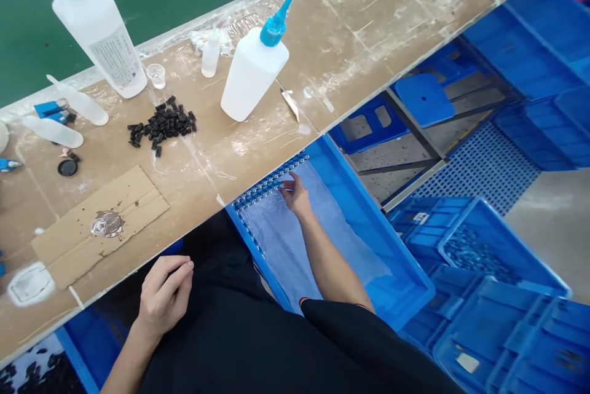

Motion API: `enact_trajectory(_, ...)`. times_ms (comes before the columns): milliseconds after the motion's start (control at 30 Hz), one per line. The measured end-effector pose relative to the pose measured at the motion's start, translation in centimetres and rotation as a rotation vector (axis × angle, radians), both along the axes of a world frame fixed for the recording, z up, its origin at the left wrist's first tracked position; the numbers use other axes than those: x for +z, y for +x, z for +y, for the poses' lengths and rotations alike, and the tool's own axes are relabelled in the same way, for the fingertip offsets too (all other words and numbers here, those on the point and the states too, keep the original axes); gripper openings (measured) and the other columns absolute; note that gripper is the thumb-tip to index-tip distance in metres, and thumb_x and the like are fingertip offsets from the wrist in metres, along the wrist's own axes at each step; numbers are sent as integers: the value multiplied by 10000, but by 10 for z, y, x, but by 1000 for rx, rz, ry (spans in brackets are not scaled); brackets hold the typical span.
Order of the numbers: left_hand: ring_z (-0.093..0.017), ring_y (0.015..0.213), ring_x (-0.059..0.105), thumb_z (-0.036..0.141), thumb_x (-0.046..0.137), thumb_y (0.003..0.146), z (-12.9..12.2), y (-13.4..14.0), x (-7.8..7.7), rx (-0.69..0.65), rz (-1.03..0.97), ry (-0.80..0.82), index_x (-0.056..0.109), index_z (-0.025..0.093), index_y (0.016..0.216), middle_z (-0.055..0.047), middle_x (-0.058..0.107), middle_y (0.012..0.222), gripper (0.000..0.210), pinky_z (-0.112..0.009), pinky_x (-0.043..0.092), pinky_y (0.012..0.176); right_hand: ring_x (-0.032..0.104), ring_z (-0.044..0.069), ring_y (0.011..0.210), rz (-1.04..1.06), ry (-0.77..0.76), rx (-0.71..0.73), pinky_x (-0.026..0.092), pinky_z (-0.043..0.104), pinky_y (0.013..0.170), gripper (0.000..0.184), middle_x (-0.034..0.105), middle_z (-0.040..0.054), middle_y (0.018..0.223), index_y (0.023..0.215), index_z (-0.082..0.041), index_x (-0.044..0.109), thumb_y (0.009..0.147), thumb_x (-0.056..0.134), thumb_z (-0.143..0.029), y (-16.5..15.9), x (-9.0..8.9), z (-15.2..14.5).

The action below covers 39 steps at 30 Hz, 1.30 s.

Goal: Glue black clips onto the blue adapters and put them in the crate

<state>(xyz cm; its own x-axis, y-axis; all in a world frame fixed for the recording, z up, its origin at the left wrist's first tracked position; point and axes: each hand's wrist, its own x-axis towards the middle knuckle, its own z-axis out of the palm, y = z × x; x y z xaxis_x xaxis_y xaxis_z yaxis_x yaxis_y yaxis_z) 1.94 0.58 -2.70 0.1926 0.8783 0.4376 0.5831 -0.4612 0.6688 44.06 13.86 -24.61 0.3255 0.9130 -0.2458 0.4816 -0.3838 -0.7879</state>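
Note:
My right hand (297, 197) reaches into a blue plastic bin (382, 228) below the table edge. Its fingertips pinch at the end of a row of small shiny-tipped parts (262, 188), which stand in neat lines on a translucent sheet (322, 222). What lies between those fingertips is too small to make out. In front of the dark clothing, my left hand (166, 292) is raised with fingers curled together; anything inside it is hidden. On the table, a cardboard strip (142, 194) carries a small clear dish (106, 224) amid dark wet spots. A pile of small black parts (168, 122) lies behind it.
Two large white bottles with blue nozzles (255, 74) (104, 40) stand on the table, near a small white bottle (211, 57) and a clear cup (156, 75). Blue crates (507, 332) and a blue stool (423, 98) occupy the floor at right.

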Motion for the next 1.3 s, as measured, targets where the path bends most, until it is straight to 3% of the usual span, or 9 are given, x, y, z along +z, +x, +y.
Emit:
enact_trajectory(100,-204,852,735,-43,674,854,1,5,2,-24,-21,2,700,178,1085,-81,729,944,321,-310,629,702,717,229,876,56,-6,-97,606,385,770,677,727,122,1067,1394,-160,489,781,638,-405,2,-11,-2)
enact_trajectory(267,-197,848,725,-32,666,868,0,2,3,-41,-11,-19,696,191,1065,-76,730,943,299,-311,626,704,695,170,804,161,-61,-148,610,343,737,356,706,48,973,1199,-152,621,937,683,-384,0,-24,-1)
enact_trajectory(367,-198,850,722,-40,668,864,-2,-1,2,-35,-10,-18,696,186,1060,-80,731,942,301,-313,622,709,684,152,835,183,-82,-159,609,336,760,274,697,38,1021,1135,-151,661,986,680,-380,-1,-25,0)
enact_trajectory(800,-183,873,678,-109,673,839,-5,-4,-2,-68,-47,-19,681,108,1044,-103,707,948,299,-313,588,740,694,166,902,343,-100,-304,616,352,799,250,702,51,1081,1123,-147,674,988,685,-357,-6,-21,6)
enact_trajectory(1067,-180,886,671,-116,671,841,-7,-5,-4,-75,-50,-40,680,105,1053,-101,703,945,306,-318,582,756,687,149,849,586,-93,-592,617,314,735,270,692,46,1067,1188,-152,647,1003,665,-348,-13,-18,6)
enact_trajectory(1300,-176,893,676,-104,661,858,-8,-9,-6,-58,-56,-51,683,129,1084,-91,707,961,325,-316,586,766,694,173,922,782,-228,-782,624,343,775,308,685,68,1143,1224,-157,639,1005,658,-373,-12,-14,8)
